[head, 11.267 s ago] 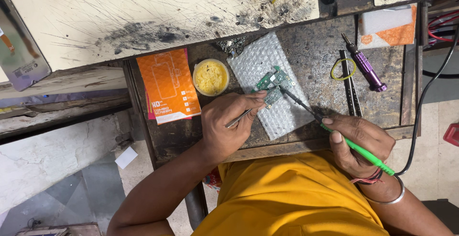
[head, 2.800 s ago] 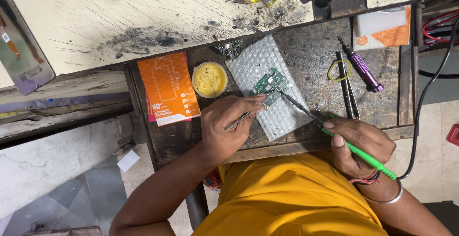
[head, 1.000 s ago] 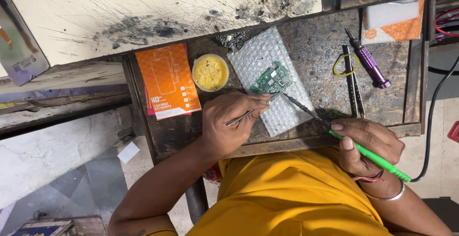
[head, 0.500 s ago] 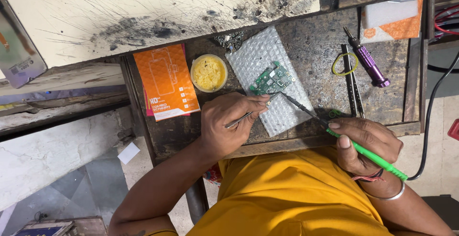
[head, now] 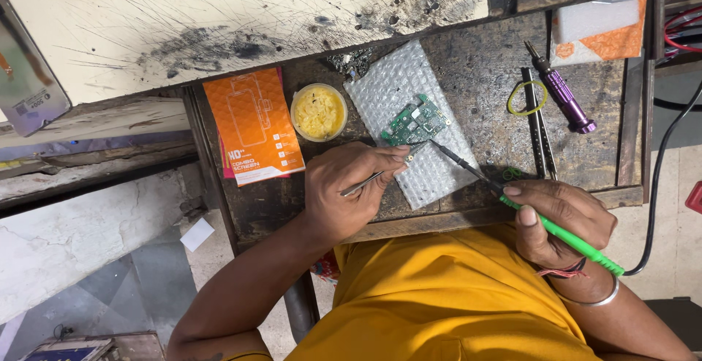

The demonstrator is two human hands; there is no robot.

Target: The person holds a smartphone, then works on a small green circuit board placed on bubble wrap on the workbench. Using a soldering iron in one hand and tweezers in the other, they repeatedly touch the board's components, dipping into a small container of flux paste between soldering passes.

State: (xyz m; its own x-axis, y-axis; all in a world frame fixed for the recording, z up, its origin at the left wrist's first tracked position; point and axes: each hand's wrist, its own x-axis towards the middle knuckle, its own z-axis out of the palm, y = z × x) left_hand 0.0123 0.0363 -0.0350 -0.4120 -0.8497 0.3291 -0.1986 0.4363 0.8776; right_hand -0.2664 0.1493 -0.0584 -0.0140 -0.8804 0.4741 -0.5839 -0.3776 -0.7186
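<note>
Left hand (head: 344, 196) pinched thin metal tweezers (head: 373, 179); right hand (head: 559, 218) gripped green-handled soldering iron (head: 512, 201), tip touching small green circuit board (head: 417, 121) on bubble-wrap sheet (head: 413, 123), centre bench. Soldering looked underway, unfinished. Yellow flux tub (head: 319, 111) left.

Bench: scratched, soot-stained pale worktop (head: 219, 17) above a dark worn wooden shelf (head: 482, 76) | Floor: grey stone tiles (head: 139, 288) | Wall: rough whitewashed ledge (head: 88, 237) | Light: even, soft
</note>
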